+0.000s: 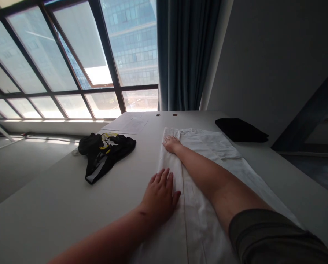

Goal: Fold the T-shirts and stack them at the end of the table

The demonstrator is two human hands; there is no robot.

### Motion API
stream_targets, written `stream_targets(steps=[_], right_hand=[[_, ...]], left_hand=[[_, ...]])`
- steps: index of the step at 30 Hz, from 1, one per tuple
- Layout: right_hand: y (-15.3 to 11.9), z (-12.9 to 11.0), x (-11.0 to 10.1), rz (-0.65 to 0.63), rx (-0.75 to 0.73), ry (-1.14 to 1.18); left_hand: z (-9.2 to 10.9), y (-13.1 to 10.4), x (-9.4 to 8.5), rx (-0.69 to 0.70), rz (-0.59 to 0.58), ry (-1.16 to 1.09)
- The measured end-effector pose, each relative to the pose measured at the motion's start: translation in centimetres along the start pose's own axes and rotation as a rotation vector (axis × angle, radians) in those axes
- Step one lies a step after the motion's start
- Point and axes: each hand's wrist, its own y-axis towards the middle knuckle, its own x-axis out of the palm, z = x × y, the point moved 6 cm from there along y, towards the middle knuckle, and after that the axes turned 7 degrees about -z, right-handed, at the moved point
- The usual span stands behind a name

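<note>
A white cloth garment (191, 183) lies spread lengthwise on the white table (56, 205), with a long fold or seam along its left part. My left hand (161, 194) rests on the garment's left edge, fingers apart and pointing forward, holding nothing. Farther forward, my right hand (172, 143) lies flat on the far left corner of the cloth, its fingers spread. Part of the garment is hidden beneath my right forearm.
A crumpled black garment with a yellow and white print (106, 152) lies on the left. Folded black cloth (240, 130) sits at the back right. Paper sheets (128, 124) lie near the far edge, before windows and a blue curtain (187, 55).
</note>
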Motion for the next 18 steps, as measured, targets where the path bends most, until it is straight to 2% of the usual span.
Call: stream_targets(steps=[2, 5, 10, 14, 16, 18], right_hand=[[-0.3, 0.1, 0.6, 0.017, 0.009, -0.034], [-0.8, 0.2, 0.7, 0.06, -0.001, -0.076], [-2.8, -1.0, -0.8, 0.137, -0.09, -0.1], [-6.9, -2.5, -0.7, 0.107, -0.269, -0.125], [-10.1, -2.8, 0.1, 0.049, -0.394, -0.144], [-13.8, -2.0, 0.9, 0.012, -0.447, -0.148]], left_hand=[[-1.0, 1.9, 1.7, -0.045, -0.07, 0.001], [-1.7, 2.7, 3.5, -0.062, -0.146, -0.019], [-1.8, 2.2, 3.2, -0.119, -0.122, -0.041], [-2.1, 2.1, 3.0, -0.132, -0.115, -0.05], [-2.3, 2.0, 3.2, -0.132, -0.108, -0.044], [-2.6, 2.0, 3.3, -0.121, -0.095, -0.04]])
